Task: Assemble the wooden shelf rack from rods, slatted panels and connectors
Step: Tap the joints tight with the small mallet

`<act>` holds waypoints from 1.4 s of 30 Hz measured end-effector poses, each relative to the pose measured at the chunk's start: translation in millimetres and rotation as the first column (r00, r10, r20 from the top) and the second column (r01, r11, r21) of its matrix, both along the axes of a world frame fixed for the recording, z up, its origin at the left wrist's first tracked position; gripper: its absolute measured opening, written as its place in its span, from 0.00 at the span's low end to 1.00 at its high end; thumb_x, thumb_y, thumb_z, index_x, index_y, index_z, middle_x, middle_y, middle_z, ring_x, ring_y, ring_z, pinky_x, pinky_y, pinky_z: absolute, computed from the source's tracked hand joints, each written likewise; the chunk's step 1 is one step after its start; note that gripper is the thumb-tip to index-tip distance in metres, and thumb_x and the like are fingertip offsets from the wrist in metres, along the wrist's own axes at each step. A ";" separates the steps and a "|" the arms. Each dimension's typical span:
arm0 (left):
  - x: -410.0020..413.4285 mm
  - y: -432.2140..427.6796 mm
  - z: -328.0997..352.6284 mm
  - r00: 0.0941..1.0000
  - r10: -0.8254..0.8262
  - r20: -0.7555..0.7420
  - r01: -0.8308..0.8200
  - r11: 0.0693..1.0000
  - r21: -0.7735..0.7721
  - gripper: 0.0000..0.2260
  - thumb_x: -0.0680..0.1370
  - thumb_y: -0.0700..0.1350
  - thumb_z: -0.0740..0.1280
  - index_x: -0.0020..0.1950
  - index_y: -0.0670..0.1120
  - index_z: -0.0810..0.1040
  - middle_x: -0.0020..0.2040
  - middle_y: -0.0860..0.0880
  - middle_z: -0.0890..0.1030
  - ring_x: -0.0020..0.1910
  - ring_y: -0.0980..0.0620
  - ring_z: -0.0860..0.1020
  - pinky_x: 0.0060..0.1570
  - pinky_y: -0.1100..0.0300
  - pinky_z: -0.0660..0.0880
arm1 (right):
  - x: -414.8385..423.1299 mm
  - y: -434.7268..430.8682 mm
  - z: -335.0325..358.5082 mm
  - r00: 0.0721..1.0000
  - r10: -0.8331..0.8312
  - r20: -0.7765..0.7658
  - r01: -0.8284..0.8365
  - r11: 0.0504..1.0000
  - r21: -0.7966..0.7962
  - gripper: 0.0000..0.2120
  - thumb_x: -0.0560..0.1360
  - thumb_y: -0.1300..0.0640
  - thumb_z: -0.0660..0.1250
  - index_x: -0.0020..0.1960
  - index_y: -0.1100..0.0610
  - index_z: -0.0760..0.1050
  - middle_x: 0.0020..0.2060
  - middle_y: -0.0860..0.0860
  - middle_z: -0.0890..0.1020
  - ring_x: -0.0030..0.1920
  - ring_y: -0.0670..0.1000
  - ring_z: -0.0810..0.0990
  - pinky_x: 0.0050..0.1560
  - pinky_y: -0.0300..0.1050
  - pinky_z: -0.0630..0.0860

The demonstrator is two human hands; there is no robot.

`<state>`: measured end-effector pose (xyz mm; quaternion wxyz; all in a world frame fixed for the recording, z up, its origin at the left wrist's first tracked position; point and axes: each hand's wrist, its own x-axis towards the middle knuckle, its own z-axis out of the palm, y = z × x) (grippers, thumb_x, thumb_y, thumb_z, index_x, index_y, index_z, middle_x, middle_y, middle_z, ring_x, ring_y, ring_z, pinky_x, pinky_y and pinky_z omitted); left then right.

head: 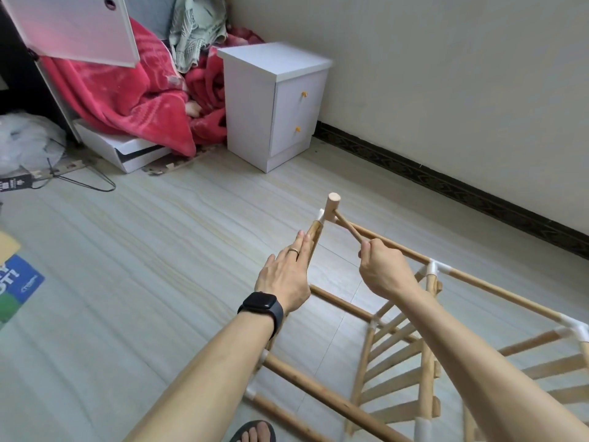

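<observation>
The partly built wooden rack [395, 250] lies on its side on the floor, its rods joined by white connectors [435, 268]. A slatted panel [398, 362] stands between the rods below my right forearm. My right hand [382, 271] grips the handle of a small wooden mallet [333, 205]. The mallet head sits against the corner connector [321, 215] at the far end of the rack. My left hand [287, 272], a watch on its wrist, rests with straight fingers along the rod [315, 232] that runs into that connector.
A white two-drawer nightstand [274, 103] stands beyond the rack by the wall. A red blanket [127, 90] and a white board [73, 27] are at the back left. A wire hanger [95, 183] and printed paper [16, 282] lie at left. My sandalled foot [255, 432] is at the bottom.
</observation>
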<state>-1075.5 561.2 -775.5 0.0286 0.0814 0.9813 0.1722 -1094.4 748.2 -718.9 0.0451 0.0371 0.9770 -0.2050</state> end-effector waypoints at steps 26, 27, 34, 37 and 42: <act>-2.0 3.0 -6.7 0.999 0.026 -0.043 -0.025 0.999 0.033 0.38 0.77 0.36 0.55 0.83 0.48 0.40 0.83 0.50 0.44 0.73 0.47 0.67 0.70 0.48 0.67 | -14.6 -13.5 20.8 0.998 0.038 0.053 -0.047 0.983 0.180 0.20 0.86 0.48 0.46 0.50 0.58 0.72 0.35 0.53 0.78 0.28 0.50 0.73 0.26 0.43 0.69; -1.8 3.3 -6.5 0.999 0.023 -0.042 -0.022 0.999 0.035 0.38 0.77 0.36 0.55 0.83 0.48 0.39 0.83 0.50 0.44 0.72 0.47 0.67 0.69 0.49 0.68 | -16.6 -12.5 23.2 0.999 0.038 0.011 -0.039 0.987 0.155 0.20 0.86 0.49 0.46 0.50 0.58 0.72 0.35 0.53 0.78 0.29 0.50 0.73 0.26 0.43 0.68; -2.8 2.6 -5.6 0.999 0.027 -0.032 -0.026 0.999 0.038 0.38 0.78 0.36 0.56 0.83 0.49 0.40 0.83 0.51 0.44 0.71 0.47 0.68 0.69 0.49 0.68 | -13.2 -22.4 20.8 0.987 0.025 -0.157 -0.040 0.995 -0.092 0.18 0.87 0.50 0.48 0.48 0.58 0.69 0.34 0.53 0.78 0.28 0.50 0.73 0.27 0.45 0.74; -2.4 2.6 -4.9 0.999 0.019 -0.033 -0.018 0.999 0.035 0.38 0.78 0.36 0.56 0.83 0.48 0.39 0.83 0.50 0.43 0.72 0.47 0.67 0.69 0.49 0.68 | -14.2 -18.0 11.5 0.999 0.017 0.051 -0.025 0.988 0.151 0.21 0.86 0.48 0.47 0.48 0.58 0.73 0.36 0.54 0.80 0.30 0.51 0.76 0.29 0.46 0.75; -4.5 4.0 -4.0 0.999 0.032 -0.024 -0.031 0.998 0.046 0.38 0.77 0.35 0.56 0.83 0.49 0.40 0.83 0.51 0.45 0.70 0.47 0.69 0.67 0.50 0.70 | -6.3 -17.6 19.3 0.944 -0.072 -0.322 -0.024 0.959 -0.284 0.17 0.87 0.50 0.49 0.49 0.59 0.70 0.31 0.53 0.76 0.26 0.50 0.69 0.24 0.44 0.67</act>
